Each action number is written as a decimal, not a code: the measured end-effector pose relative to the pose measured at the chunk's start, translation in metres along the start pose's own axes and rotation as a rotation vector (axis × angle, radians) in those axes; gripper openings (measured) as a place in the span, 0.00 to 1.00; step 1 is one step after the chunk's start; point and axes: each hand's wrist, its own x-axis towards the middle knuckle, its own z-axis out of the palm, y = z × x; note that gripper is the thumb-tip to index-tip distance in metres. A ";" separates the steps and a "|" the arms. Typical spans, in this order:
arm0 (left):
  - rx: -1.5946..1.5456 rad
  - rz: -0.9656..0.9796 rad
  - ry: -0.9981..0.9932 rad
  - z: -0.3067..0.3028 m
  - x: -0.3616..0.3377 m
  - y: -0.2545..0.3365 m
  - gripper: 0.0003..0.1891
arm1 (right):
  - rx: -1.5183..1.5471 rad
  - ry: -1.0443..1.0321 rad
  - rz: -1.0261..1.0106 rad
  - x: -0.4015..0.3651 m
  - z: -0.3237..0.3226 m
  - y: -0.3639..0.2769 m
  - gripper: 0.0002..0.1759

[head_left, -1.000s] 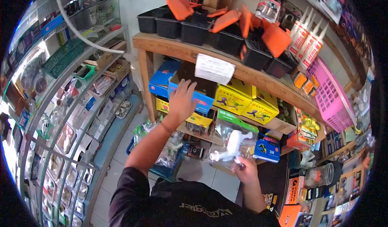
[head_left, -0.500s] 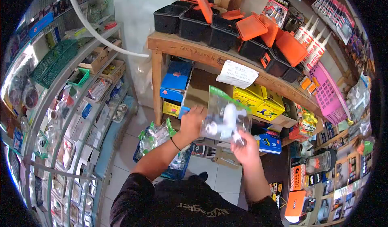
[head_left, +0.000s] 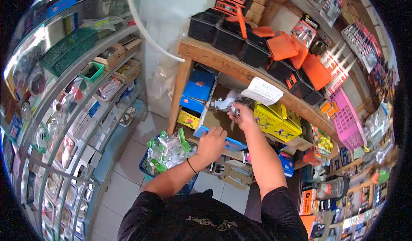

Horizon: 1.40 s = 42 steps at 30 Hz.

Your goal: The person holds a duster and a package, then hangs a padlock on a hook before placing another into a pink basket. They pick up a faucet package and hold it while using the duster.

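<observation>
My right hand reaches into the upper shelf space of the wooden rack, its fingers closed on a clear plastic bag holding a white plastic faucet. The faucet lies at the back of an open cardboard box, and part of it is hidden by a paper note and my fingers. My left hand is closed over the blue front edge of this box. Below it, a blue basket on the floor is heaped with green-topped clear bags.
Blue and yellow boxes flank the open box. A handwritten note hangs from the wooden shelf edge. Black bins with orange lids stand above. A glass-fronted rack lines the left; a pink basket sits right.
My right hand has moved the bagged faucet away from me, into the open box. My left hand has come off the bag and down onto the box's front edge. The view has shifted.
</observation>
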 end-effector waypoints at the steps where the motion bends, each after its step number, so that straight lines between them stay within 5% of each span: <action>1: 0.008 -0.010 0.013 0.000 0.000 0.000 0.14 | 0.019 0.010 0.046 0.014 -0.003 0.002 0.09; 7: -0.003 0.028 0.116 0.003 -0.005 0.000 0.13 | -0.001 -0.011 0.216 0.073 -0.030 0.017 0.10; 9: -0.006 0.029 0.094 0.002 -0.006 0.000 0.12 | 0.097 0.134 0.259 0.088 -0.028 0.022 0.07; 12: 0.012 0.028 0.082 0.007 -0.005 -0.002 0.11 | 0.153 0.388 0.127 0.077 -0.004 0.022 0.05; 17: 0.000 0.022 0.089 0.004 -0.004 -0.001 0.12 | 0.156 0.316 0.118 0.126 -0.027 0.044 0.08; 22: -0.024 0.003 0.137 0.008 -0.003 -0.001 0.14 | 0.180 0.549 0.090 0.101 -0.004 0.036 0.11; 30: -0.061 -0.024 0.260 0.005 -0.001 0.006 0.15 | 0.257 0.203 0.081 -0.018 -0.002 0.002 0.13; 32: -0.107 -0.003 0.239 0.011 -0.004 0.005 0.18 | 0.286 0.064 -0.009 -0.054 -0.017 0.004 0.16; 36: 0.004 -0.103 0.350 0.034 -0.018 0.014 0.27 | -0.078 0.021 -0.586 -0.144 -0.058 0.021 0.19; 38: 0.034 -0.093 0.727 0.063 -0.026 0.010 0.33 | -0.072 0.119 -0.673 -0.153 -0.109 0.054 0.15; 42: -0.022 -0.343 0.527 0.079 -0.029 0.035 0.34 | -0.220 0.560 -0.373 -0.129 -0.222 0.121 0.11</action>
